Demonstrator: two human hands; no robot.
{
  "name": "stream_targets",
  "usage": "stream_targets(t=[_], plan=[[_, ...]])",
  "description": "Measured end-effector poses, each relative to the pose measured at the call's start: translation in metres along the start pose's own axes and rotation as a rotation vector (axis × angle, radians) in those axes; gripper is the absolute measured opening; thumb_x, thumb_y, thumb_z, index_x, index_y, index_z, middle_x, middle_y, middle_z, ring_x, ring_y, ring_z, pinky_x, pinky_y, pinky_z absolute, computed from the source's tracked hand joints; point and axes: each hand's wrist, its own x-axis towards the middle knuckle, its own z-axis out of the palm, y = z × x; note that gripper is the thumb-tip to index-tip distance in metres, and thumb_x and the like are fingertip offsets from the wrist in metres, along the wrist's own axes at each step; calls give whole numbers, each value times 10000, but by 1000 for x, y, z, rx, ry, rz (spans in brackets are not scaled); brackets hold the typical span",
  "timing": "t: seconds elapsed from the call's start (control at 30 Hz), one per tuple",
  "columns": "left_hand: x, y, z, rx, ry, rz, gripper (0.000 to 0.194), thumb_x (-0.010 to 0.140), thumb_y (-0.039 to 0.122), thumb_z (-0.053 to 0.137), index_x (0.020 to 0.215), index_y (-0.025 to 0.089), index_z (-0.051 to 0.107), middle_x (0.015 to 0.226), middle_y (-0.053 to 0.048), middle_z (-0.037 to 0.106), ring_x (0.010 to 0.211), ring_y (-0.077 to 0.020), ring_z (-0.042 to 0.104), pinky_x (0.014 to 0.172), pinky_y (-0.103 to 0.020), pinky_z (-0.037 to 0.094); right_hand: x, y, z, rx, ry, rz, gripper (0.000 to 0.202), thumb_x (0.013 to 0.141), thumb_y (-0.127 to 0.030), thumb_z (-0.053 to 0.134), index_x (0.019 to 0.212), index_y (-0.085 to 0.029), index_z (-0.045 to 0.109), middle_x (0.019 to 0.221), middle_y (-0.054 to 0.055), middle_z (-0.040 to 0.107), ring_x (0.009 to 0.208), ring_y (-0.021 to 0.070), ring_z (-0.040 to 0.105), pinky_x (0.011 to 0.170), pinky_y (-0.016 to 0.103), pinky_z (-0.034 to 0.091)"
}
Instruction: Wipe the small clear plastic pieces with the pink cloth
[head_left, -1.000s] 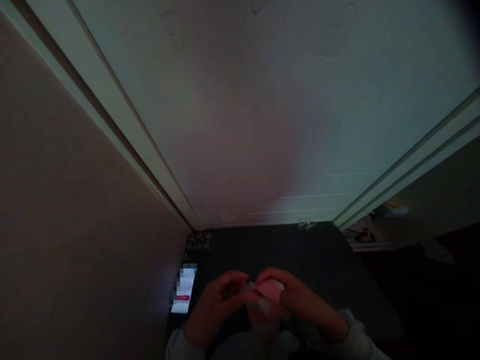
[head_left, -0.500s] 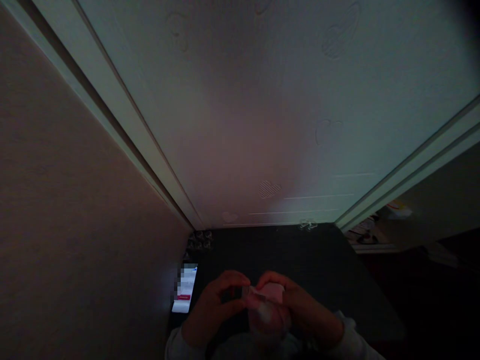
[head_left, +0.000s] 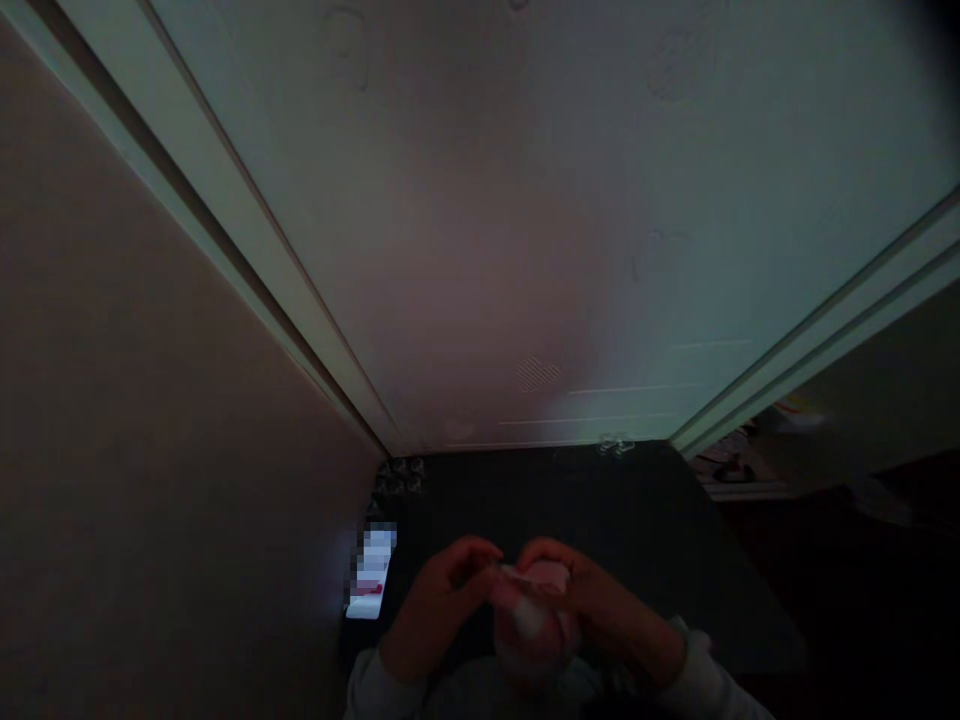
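Observation:
Low in the dim head view, both hands meet in front of my body. Fingers of my left hand (head_left: 442, 605) are pinched at the left edge of a small pale pink object (head_left: 552, 575). My right hand (head_left: 600, 600) wraps round its right side. Below it, a rounded pinkish shape (head_left: 529, 640) with a pale patch shows between the hands; whether it is one piece with the pink object I cannot tell. Darkness and blur hide the exact kind of the object, and the fingertips partly cover it.
A dark table (head_left: 540, 500) lies beneath my hands. A lit phone (head_left: 371, 575) rests at its left side. Small clear items (head_left: 401, 475) stand in the back left corner, another clear item (head_left: 616, 444) by the back edge. A pale panel with hearts (head_left: 487, 250) rises behind, a wall (head_left: 150, 450) left.
My left hand has shifted slightly right, its thumb and finger closer together at the pink object. My right hand stays nearly in place. The view has tilted a little.

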Motion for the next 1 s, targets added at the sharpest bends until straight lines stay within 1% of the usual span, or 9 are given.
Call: stream_targets(t=[0.1, 0.17, 0.33, 0.5, 0.6, 0.7, 0.8, 0.87, 1.0], plan=[[0, 4, 2, -33, 29, -16, 267, 734, 417, 647, 833, 169, 641, 761, -8, 626, 754, -185, 568, 673, -268, 440, 1, -3, 1, -68, 9, -28, 251, 641, -305, 765, 835, -173, 675, 774, -1, 647, 710, 149, 582, 661, 259, 425], [0, 5, 2, -60, 62, -26, 263, 724, 419, 651, 803, 168, 635, 734, -1, 616, 733, -180, 558, 663, -266, 435, 0, -6, 2, -66, 4, -34, 224, 675, -286, 724, 866, -175, 686, 811, 18, 672, 753, 168, 601, 694, 277, 441], [1, 4, 1, -111, 129, -58, 273, 702, 424, 664, 785, 166, 634, 712, 8, 611, 712, -176, 552, 655, -262, 423, 0, -8, -2, 12, -65, -32, 324, 692, -242, 633, 1006, -186, 690, 1018, 66, 708, 965, 235, 619, 861, 353, 439], [1, 4, 0, -167, 130, -52, 282, 698, 434, 676, 770, 164, 639, 708, 12, 606, 698, -168, 545, 660, -261, 416, 3, -3, -9, 36, -136, -59, 365, 714, -319, 598, 1049, -223, 706, 1082, 54, 708, 1066, 268, 601, 939, 357, 413], [1, 4, 2, -204, 135, -62, 282, 693, 435, 684, 766, 166, 638, 707, 14, 609, 692, -168, 546, 661, -265, 416, 1, -4, -9, -92, -67, -82, 368, 767, -414, 572, 1059, -235, 708, 1106, 58, 699, 1093, 289, 586, 946, 348, 418], [0, 4, 2, -207, 143, -61, 271, 701, 424, 677, 766, 164, 640, 700, 19, 607, 689, -163, 542, 658, -261, 413, -3, -8, -6, -285, 1, -145, 362, 847, -449, 514, 1069, -231, 700, 1156, 69, 673, 1119, 279, 567, 1002, 355, 379], [1, 4, 2, -188, 156, -59, 273, 690, 420, 681, 770, 160, 645, 700, 18, 613, 692, -163, 544, 652, -256, 412, -5, -11, -4, -374, -48, -125, 406, 860, -464, 515, 1135, -197, 648, 1156, 95, 667, 1084, 268, 590, 969, 406, 415], [2, 2, 1, -174, 167, -65, 275, 676, 415, 689, 778, 163, 650, 710, 14, 624, 708, -172, 555, 662, -259, 418, -3, -12, -4, -432, -66, -138, 437, 861, -481, 508, 1146, -171, 628, 1136, 112, 672, 1053, 263, 605, 936, 415, 438], [4, -5, 0, -132, 164, -66, 257, 691, 403, 670, 806, 173, 659, 710, 13, 636, 717, -181, 570, 665, -264, 429, 2, -10, -5, -580, -47, -227, 408, 886, -468, 461, 1062, -159, 661, 1062, 120, 691, 982, 251, 623, 883, 394, 456]])
